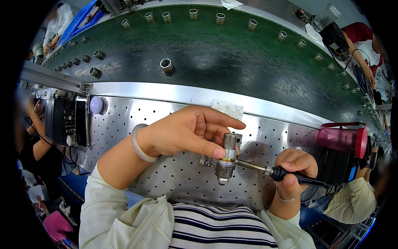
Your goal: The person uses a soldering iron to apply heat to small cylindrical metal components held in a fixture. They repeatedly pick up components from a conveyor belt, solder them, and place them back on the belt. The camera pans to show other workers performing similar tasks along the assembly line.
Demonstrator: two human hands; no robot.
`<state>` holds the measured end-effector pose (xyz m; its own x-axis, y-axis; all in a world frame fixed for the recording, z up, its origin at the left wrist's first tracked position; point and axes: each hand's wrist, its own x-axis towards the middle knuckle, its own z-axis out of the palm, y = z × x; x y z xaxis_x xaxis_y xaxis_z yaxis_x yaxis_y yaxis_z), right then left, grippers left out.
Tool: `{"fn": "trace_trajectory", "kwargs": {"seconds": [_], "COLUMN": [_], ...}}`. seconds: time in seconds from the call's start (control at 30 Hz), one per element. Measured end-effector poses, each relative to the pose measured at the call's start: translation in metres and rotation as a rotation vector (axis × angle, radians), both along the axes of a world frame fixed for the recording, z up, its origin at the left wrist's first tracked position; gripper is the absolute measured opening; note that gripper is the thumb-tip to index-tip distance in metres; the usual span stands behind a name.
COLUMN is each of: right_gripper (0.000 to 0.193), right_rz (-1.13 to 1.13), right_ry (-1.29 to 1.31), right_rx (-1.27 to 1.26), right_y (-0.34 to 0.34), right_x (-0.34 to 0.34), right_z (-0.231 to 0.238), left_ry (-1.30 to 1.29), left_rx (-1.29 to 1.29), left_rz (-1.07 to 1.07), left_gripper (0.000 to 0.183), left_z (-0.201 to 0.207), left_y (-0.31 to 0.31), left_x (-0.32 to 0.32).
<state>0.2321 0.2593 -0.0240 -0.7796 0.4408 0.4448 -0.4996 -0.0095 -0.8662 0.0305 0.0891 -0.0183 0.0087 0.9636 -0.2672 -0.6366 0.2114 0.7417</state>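
My left hand (192, 133) has its thumb pressed on a small metal cylinder assembly (227, 159); the index finger stretches out above it and the other fingers curl behind it, partly hidden. The assembly has a grey upper plug, a shiny ring with a yellowish band, and a darker lower end. In my right hand (295, 168) is a soldering iron (253, 166), with a black handle and a metal shaft. Its tip meets the cylinder's right side at the ring; the exact contact is too small to tell. A dark metal block (207, 160) sits partly behind the cylinder.
Beyond the perforated metal bench (124, 124) runs a green conveyor belt (232, 50) carrying several metal rings (166, 64) with thin wires. A purple knob (96, 105) and a black control box (62, 120) stand left. On the right is a pink transparent container (340, 140). Other people sit around.
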Motion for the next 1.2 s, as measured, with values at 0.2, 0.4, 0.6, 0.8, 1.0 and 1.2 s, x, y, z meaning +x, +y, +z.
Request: {"fn": "trace_trajectory", "kwargs": {"seconds": [0.2,0.4,0.6,0.8,1.0,1.2], "right_gripper": [0.019,0.018,0.021,0.022,0.020,0.021], "right_rz": [0.001,-0.022,-0.034,-0.039,-0.036,-0.057], "right_ry": [-0.012,-0.011,-0.002,-0.015,-0.031,-0.039], "right_rx": [0.042,0.113,0.036,0.063,0.106,0.052], "right_y": [0.001,0.002,0.001,0.003,0.003,0.005], "right_x": [0.001,0.002,0.003,0.004,0.004,0.007], "right_z": [0.001,0.001,0.000,-0.001,0.001,0.000], "left_ry": [0.012,0.020,0.088,0.082,0.099,0.058], "left_rx": [0.012,0.019,-0.035,-0.054,-0.074,-0.098], "left_rz": [-0.003,0.007,0.047,0.045,0.049,0.065], "left_gripper": [0.064,0.065,0.067,0.066,0.066,0.066], "left_z": [0.001,0.001,0.006,0.007,0.007,0.009], "left_y": [0.001,0.001,0.000,0.001,0.002,0.006], "left_x": [0.000,0.002,0.008,0.008,0.010,0.016]}}
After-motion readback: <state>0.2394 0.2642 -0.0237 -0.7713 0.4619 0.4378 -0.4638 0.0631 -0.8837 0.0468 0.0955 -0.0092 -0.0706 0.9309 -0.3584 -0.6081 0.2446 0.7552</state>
